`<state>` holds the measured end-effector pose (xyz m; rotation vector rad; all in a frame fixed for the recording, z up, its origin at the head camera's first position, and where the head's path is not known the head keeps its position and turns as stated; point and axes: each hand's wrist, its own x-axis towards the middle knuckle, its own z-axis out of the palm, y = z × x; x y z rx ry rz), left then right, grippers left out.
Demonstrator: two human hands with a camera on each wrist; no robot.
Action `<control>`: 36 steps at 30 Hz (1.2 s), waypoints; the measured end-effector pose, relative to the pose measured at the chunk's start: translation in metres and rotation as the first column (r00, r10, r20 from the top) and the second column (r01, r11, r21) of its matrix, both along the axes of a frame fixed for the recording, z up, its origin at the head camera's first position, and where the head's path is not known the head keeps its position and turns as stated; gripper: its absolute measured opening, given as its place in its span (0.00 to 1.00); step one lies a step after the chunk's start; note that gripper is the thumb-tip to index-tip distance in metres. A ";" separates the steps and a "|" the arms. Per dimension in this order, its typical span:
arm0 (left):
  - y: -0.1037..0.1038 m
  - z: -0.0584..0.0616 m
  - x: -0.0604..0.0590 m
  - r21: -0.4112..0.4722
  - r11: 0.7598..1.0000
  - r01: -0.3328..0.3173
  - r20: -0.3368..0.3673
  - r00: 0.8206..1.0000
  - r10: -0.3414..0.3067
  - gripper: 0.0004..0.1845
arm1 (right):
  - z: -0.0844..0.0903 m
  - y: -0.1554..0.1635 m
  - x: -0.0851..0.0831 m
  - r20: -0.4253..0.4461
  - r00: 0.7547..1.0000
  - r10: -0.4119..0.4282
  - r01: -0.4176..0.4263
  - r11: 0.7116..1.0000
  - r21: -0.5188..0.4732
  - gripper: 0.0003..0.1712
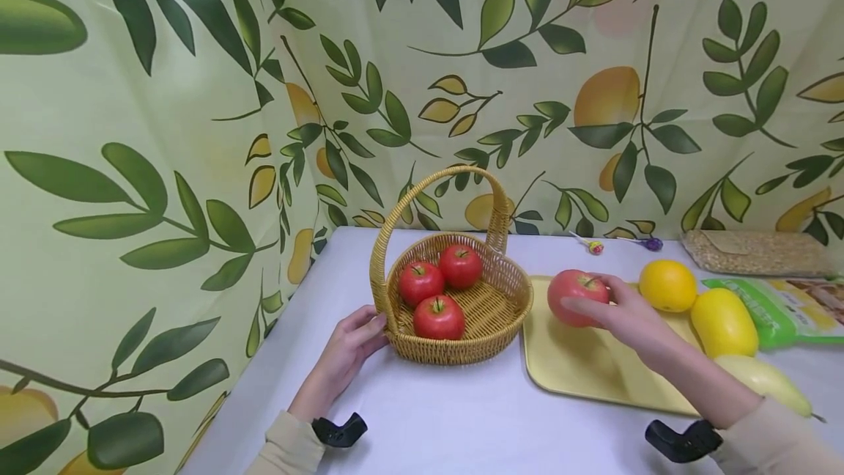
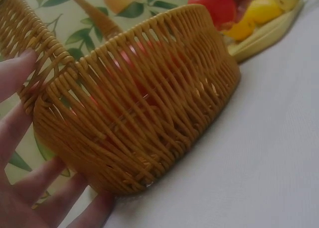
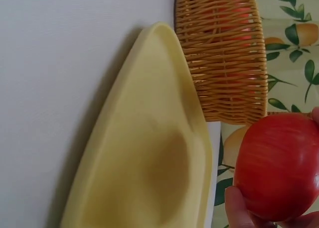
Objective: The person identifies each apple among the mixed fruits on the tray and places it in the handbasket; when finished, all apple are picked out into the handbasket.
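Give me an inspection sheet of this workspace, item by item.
Surface: white table.
Job's things: wicker basket holding three red apples; a fourth apple held over the yellow tray.
Clutter: orange, lemon, pale fruit, two lollipops, two food bags.
Grippers: left hand touches the basket's side with straight fingers; right hand grips the fourth apple.
Cables: nothing seen.
Surroundings: leaf-and-lemon print cloth behind and to the left.
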<state>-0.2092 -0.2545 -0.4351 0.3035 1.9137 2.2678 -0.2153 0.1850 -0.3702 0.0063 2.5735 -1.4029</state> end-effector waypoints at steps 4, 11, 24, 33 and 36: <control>0.001 -0.002 0.000 0.007 1.000 -0.013 0.009 1.000 0.013 0.06 | 0.007 -0.002 -0.001 0.002 1.000 0.013 -0.013 1.000 -0.005 0.59; 0.003 -0.002 0.000 0.021 1.000 -0.023 -0.003 1.000 0.023 0.06 | 0.019 -0.007 -0.006 -0.004 1.000 0.009 -0.009 1.000 -0.015 0.57; -0.003 0.000 0.001 0.002 0.999 -0.040 0.002 0.999 0.040 0.06 | 0.038 -0.026 -0.013 -0.039 0.999 0.016 -0.016 1.000 -0.005 0.64; -0.001 0.000 0.000 -0.010 0.999 -0.034 0.022 0.999 0.034 0.05 | 0.042 -0.042 -0.015 -0.048 0.998 0.028 -0.029 1.000 -0.010 0.57; -0.001 0.001 -0.001 -0.015 0.999 -0.029 0.027 0.999 0.030 0.05 | 0.042 -0.044 -0.015 -0.067 0.997 0.031 -0.030 0.999 0.013 0.53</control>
